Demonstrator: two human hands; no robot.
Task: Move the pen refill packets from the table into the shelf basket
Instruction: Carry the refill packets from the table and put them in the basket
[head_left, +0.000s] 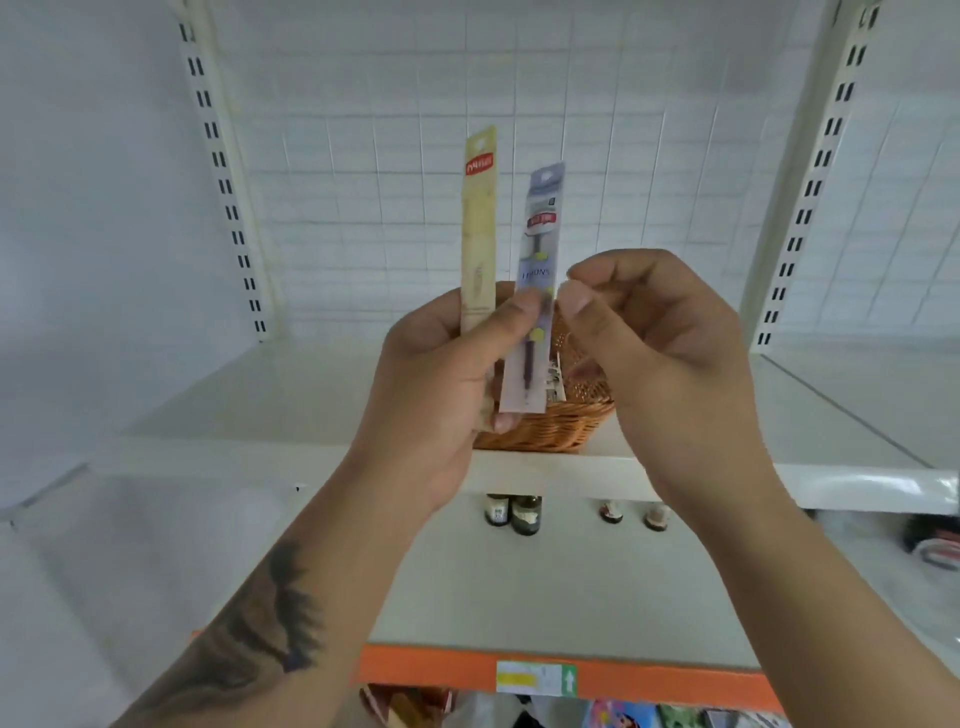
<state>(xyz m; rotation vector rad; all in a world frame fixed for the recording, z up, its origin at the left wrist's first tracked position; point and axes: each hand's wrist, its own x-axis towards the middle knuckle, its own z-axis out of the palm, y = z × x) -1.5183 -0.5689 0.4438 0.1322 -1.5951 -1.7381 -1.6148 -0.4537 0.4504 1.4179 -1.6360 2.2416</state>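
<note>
Head view: the left hand (441, 374) grips two upright pen refill packets, a long yellow card packet (479, 228) and a lilac clear-fronted packet (537, 291), in front of the brown woven wicker basket (550, 428) at the front edge of the white shelf (234, 410). The right hand (649, 353) hovers beside the lilac one, thumb and forefinger nearly closed, holding nothing. Neither packet is placed yet. Something printed shows inside the basket; what it is I cannot tell.

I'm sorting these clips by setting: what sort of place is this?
Most likely a shop aisle. White retail shelving with slotted uprights, an orange shelf edge carrying a price label, small bottles on the lower shelf, and hang-hole refill packets held in the left hand all suggest it.
</note>
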